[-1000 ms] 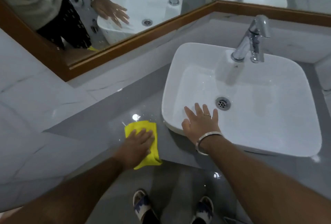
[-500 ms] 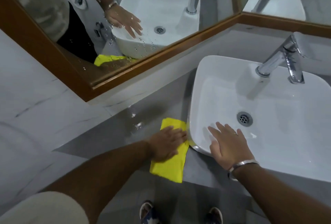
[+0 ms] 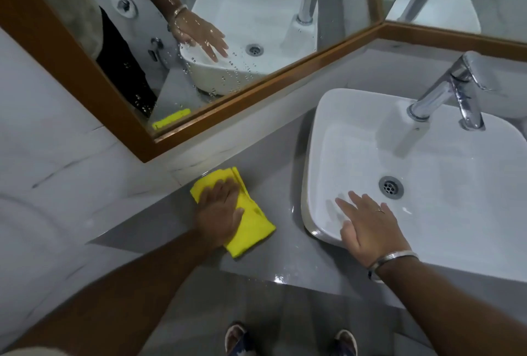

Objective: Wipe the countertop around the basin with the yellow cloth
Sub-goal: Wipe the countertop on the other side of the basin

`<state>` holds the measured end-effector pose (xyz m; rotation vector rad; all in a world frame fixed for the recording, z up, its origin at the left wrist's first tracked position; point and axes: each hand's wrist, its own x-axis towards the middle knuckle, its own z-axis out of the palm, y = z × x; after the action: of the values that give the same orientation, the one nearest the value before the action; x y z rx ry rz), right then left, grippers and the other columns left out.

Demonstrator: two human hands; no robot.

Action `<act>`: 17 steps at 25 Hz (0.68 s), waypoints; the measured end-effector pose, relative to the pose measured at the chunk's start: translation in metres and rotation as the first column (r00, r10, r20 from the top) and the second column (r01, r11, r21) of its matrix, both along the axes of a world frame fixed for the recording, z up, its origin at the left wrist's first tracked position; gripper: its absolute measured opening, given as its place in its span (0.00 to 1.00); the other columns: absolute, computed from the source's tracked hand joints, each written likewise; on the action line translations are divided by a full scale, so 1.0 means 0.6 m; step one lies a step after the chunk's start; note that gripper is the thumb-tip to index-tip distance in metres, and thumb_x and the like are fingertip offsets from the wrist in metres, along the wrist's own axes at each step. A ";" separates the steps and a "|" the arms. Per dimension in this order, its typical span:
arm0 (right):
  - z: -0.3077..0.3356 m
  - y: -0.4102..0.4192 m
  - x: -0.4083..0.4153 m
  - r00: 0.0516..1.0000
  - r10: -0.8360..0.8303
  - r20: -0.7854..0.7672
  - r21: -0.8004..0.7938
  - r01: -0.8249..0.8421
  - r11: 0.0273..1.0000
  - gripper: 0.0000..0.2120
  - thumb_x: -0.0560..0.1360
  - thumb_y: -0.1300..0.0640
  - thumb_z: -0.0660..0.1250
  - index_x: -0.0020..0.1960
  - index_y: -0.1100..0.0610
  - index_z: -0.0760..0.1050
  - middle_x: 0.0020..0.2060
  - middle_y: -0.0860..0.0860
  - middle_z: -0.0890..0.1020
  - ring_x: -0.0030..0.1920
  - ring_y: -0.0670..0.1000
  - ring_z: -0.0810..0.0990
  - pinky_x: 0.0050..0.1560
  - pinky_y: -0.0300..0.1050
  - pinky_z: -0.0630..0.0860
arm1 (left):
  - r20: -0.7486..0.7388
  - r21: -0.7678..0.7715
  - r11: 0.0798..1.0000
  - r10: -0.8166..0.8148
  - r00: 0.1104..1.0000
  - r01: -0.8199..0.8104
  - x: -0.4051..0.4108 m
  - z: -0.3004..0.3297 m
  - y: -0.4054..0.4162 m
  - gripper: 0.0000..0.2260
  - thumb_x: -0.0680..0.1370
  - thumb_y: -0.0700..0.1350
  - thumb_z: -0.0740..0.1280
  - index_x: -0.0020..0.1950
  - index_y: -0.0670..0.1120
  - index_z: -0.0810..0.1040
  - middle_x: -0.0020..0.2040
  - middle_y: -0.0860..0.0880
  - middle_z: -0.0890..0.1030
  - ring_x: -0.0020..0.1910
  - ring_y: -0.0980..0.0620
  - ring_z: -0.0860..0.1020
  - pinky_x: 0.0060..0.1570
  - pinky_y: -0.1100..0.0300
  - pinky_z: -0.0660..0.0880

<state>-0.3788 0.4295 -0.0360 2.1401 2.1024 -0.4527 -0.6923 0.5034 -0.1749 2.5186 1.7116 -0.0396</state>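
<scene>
A folded yellow cloth (image 3: 251, 224) lies flat on the grey countertop (image 3: 285, 258), left of the white basin (image 3: 427, 162) and close to the marble wall under the mirror. My left hand (image 3: 219, 210) presses down on the cloth with its fingers spread over it. My right hand (image 3: 368, 227), with a ring and a metal bangle, rests flat on the basin's near left rim, fingers apart and reaching into the bowl. A gap of bare counter separates the cloth from the basin.
A chrome tap (image 3: 450, 90) stands at the basin's back, above the drain (image 3: 391, 187). A wood-framed mirror (image 3: 228, 107) with water drops runs along the back wall. The counter's front edge is near my body; my sandalled feet (image 3: 291, 341) show on the floor below.
My left hand has slid the cloth leftward and back, away from the basin's edge toward the wall. My right hand stays on the basin rim. The view has shifted left.
</scene>
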 end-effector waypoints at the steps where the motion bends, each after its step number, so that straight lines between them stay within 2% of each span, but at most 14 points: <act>1: 0.000 -0.001 0.001 1.000 -0.002 0.000 0.008 0.002 1.000 0.34 0.68 0.44 0.40 0.71 0.49 0.64 0.72 0.55 0.67 0.72 0.58 0.62 0.70 0.61 0.57 | 0.014 -0.101 0.993 0.058 0.998 -0.056 0.026 0.008 0.021 0.29 0.74 0.55 0.57 0.69 0.41 0.72 0.71 0.39 0.73 0.68 0.36 0.72 0.67 0.39 0.64; 2: -0.002 -0.001 0.002 1.000 -0.006 -0.003 0.017 0.006 1.000 0.34 0.68 0.44 0.41 0.70 0.49 0.65 0.71 0.55 0.67 0.71 0.59 0.62 0.70 0.61 0.58 | 0.038 -0.177 0.984 -0.011 0.999 0.017 0.067 0.011 0.040 0.29 0.74 0.55 0.56 0.71 0.40 0.70 0.73 0.38 0.69 0.71 0.34 0.68 0.68 0.37 0.62; 4: -0.008 -0.002 0.006 1.000 -0.016 -0.017 0.030 0.016 0.999 0.33 0.68 0.45 0.43 0.70 0.49 0.67 0.70 0.56 0.69 0.70 0.59 0.65 0.68 0.60 0.61 | 0.087 -0.206 0.912 -0.345 0.935 0.355 0.155 0.012 0.056 0.31 0.75 0.56 0.53 0.75 0.43 0.64 0.76 0.40 0.63 0.74 0.37 0.62 0.71 0.38 0.57; 5: -0.012 0.000 0.008 0.999 -0.024 -0.027 0.047 0.026 0.999 0.32 0.68 0.45 0.44 0.69 0.50 0.68 0.69 0.57 0.71 0.69 0.60 0.66 0.67 0.60 0.63 | 0.081 -0.197 0.873 -0.439 0.895 0.446 0.183 0.009 0.061 0.31 0.75 0.57 0.51 0.75 0.45 0.63 0.77 0.43 0.64 0.75 0.39 0.61 0.71 0.39 0.57; 6: -0.015 0.001 0.013 0.999 -0.028 -0.035 0.065 0.030 0.997 0.32 0.68 0.45 0.45 0.69 0.51 0.69 0.68 0.58 0.72 0.68 0.61 0.68 0.66 0.59 0.65 | 0.089 -0.171 0.887 -0.420 0.903 0.429 0.195 0.010 0.070 0.31 0.74 0.57 0.50 0.75 0.46 0.64 0.76 0.44 0.65 0.74 0.40 0.62 0.71 0.39 0.57; 7: -0.016 0.001 0.019 0.999 -0.021 -0.037 0.074 0.024 0.997 0.32 0.69 0.44 0.45 0.68 0.51 0.69 0.68 0.58 0.72 0.68 0.61 0.68 0.66 0.59 0.66 | 0.135 -0.153 0.935 -0.302 0.944 0.321 0.191 0.003 0.074 0.31 0.74 0.58 0.49 0.74 0.46 0.66 0.76 0.44 0.66 0.74 0.41 0.63 0.71 0.39 0.57; 9: -0.018 0.000 0.014 0.999 -0.018 -0.049 0.070 0.021 0.997 0.32 0.69 0.43 0.45 0.69 0.51 0.69 0.68 0.58 0.72 0.68 0.61 0.68 0.66 0.59 0.66 | 0.123 -0.156 0.985 0.093 0.988 -0.073 0.127 -0.004 0.064 0.30 0.75 0.57 0.49 0.72 0.44 0.69 0.73 0.43 0.70 0.72 0.40 0.67 0.70 0.40 0.60; 11: -0.020 -0.001 0.012 0.998 -0.034 -0.054 0.056 0.037 0.998 0.33 0.69 0.43 0.44 0.69 0.51 0.68 0.69 0.58 0.71 0.69 0.61 0.67 0.67 0.59 0.65 | 0.089 -0.094 0.928 0.368 0.926 -0.360 0.027 -0.022 0.018 0.27 0.78 0.56 0.50 0.70 0.42 0.71 0.69 0.40 0.74 0.68 0.39 0.71 0.66 0.43 0.65; 13: -0.020 -0.002 0.011 0.998 -0.049 -0.051 0.050 0.051 0.997 0.33 0.69 0.44 0.44 0.69 0.50 0.67 0.69 0.57 0.70 0.70 0.60 0.66 0.67 0.59 0.66 | 0.120 -0.083 0.858 0.513 0.850 -0.506 -0.063 -0.014 -0.067 0.26 0.77 0.54 0.53 0.67 0.39 0.73 0.66 0.36 0.76 0.63 0.35 0.75 0.62 0.41 0.69; 15: -0.019 -0.001 0.009 0.997 -0.049 -0.054 0.035 0.051 0.998 0.32 0.69 0.44 0.44 0.69 0.49 0.67 0.69 0.56 0.70 0.70 0.59 0.66 0.67 0.59 0.66 | 0.131 -0.054 0.811 0.584 0.801 -0.583 -0.087 0.001 -0.135 0.26 0.74 0.52 0.54 0.65 0.37 0.74 0.64 0.34 0.77 0.61 0.32 0.76 0.59 0.39 0.71; 16: -0.020 -0.001 0.008 0.998 -0.044 -0.052 0.035 0.046 0.998 0.32 0.69 0.44 0.44 0.69 0.50 0.67 0.69 0.56 0.71 0.69 0.60 0.67 0.67 0.59 0.66 | 0.118 -0.076 0.817 0.577 0.808 -0.572 -0.072 0.001 -0.146 0.27 0.73 0.52 0.55 0.65 0.37 0.74 0.63 0.33 0.78 0.60 0.31 0.77 0.59 0.39 0.71; 17: -0.020 -0.001 0.008 0.998 -0.036 -0.050 0.033 0.038 0.999 0.32 0.69 0.44 0.44 0.69 0.50 0.68 0.69 0.56 0.71 0.69 0.60 0.67 0.67 0.58 0.66 | 0.121 -0.110 0.860 0.509 0.852 -0.498 -0.043 -0.001 -0.136 0.27 0.71 0.52 0.56 0.65 0.38 0.74 0.62 0.34 0.79 0.59 0.32 0.78 0.60 0.41 0.70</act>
<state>-0.3737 0.4291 -0.0481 2.2122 2.1137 -0.4819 -0.7183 0.4219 -0.1753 1.8877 2.1956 0.1147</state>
